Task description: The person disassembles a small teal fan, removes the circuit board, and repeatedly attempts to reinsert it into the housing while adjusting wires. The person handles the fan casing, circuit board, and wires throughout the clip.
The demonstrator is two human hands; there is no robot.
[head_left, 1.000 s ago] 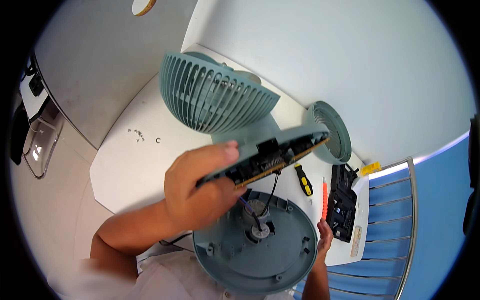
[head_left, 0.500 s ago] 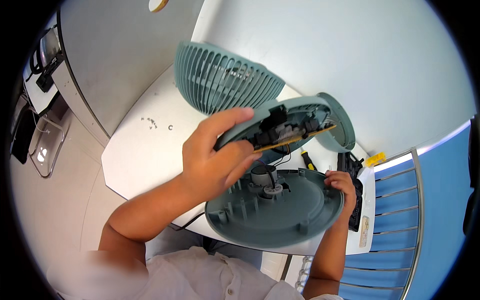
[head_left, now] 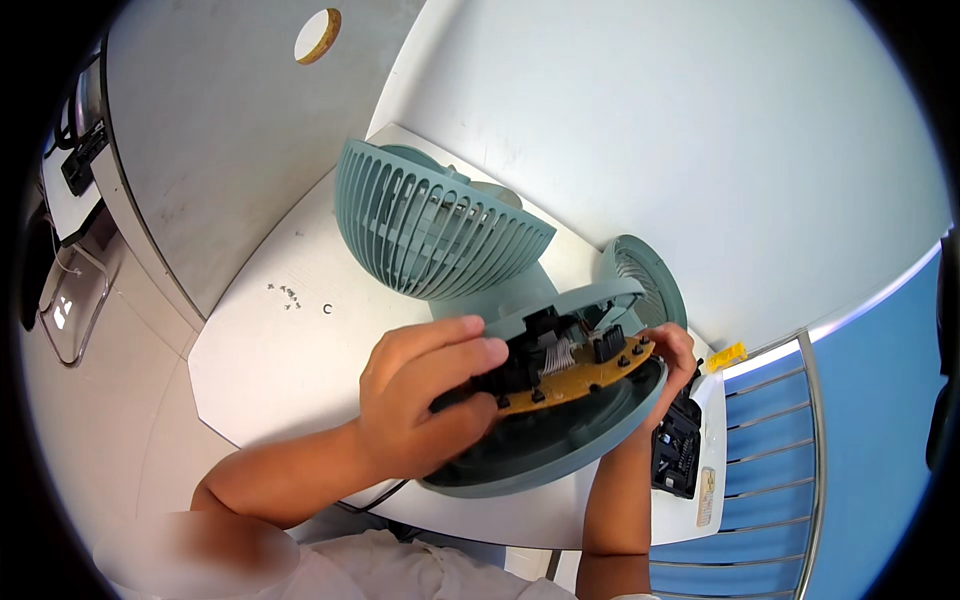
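Note:
My left hand (head_left: 420, 395) grips a grey-green housing piece (head_left: 580, 298), tilted, with a tan circuit board (head_left: 570, 382) and black components inside. My right hand (head_left: 668, 365) is curled at the right end of the board and the rim of a round grey-green base (head_left: 545, 460), which sits beneath the housing piece. The two pieces are close together; the base's inside is mostly hidden. Behind them, the slatted fan cage (head_left: 420, 220) rests tilted on the fan body. A round grille cover (head_left: 655, 275) leans at its right.
On the white table (head_left: 265, 370) lie small screws (head_left: 290, 298) and a C-clip (head_left: 327, 309). A black tool case (head_left: 675, 450) and yellow object (head_left: 727, 355) are at the right, beside a metal railing (head_left: 780, 460). Panels rise behind; a dark cable (head_left: 385, 495) hangs near me.
The housing piece has come down over the base, its board turned more into view. My right hand has risen to the board's right end. The base's motor and posts are now hidden.

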